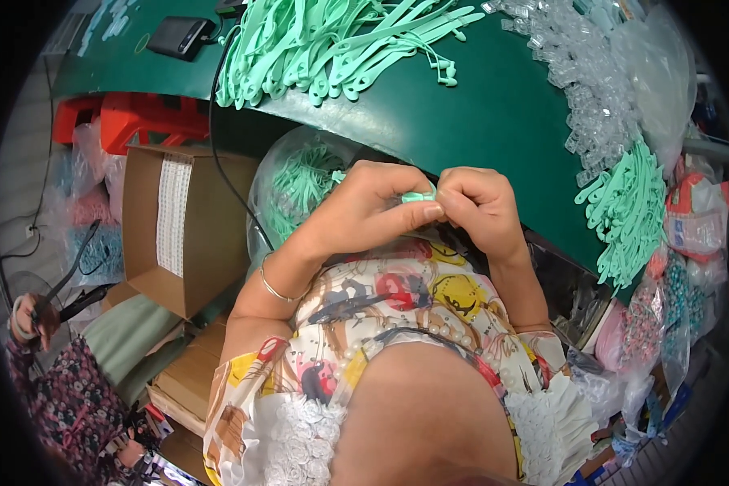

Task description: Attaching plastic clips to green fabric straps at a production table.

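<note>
Mint-green plastic piece (418,196) is pinched between both hands, left hand (370,212) and right hand (479,206), just off the bench (494,113) edge. Tiny grip, so it could easily slip into her lap.

Your hands, left hand (363,212) and right hand (479,206), cover most of the small mint green piece (419,195), so its shape is unclear. The table (494,105) edge hides part of the bag of green strips (300,182) below it.
</note>
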Motion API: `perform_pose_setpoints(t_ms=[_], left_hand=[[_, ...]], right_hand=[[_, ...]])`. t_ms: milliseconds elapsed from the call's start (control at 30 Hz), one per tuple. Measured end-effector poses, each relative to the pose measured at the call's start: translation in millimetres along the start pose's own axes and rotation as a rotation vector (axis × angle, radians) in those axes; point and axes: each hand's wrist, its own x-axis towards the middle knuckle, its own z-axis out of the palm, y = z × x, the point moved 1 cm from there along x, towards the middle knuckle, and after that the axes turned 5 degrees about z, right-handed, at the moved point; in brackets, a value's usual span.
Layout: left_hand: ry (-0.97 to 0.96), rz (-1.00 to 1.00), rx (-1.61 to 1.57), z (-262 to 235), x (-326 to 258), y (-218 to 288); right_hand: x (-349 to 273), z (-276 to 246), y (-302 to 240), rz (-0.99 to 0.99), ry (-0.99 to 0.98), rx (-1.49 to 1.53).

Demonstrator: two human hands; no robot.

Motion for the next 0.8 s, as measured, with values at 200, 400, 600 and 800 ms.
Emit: perform_pose_setpoints(t_ms=[200,400,600,800], left_hand=[[-0.093,-0.138,-0.657,9.9,-4.1,-5.8],[-0.038,-0.216,-0.919,14.8,-2.5,-8.5],[-0.025,-0.314,-0.598,7.3,2.2,-2.4],[-0.073,-0.289,-0.503,2.0,-3.6,-2.2]], right_hand=[[-7.1,6.6,11.0,-0.171,-0.098,0.435],[-8.3,0.5,11.8,-0.046,-0.08,0.524],[6.2,-14.1,-3.8,-0.361,0.08,-0.274],[-4.5,-14.7,7.7,-0.259,0.1,0.06]])
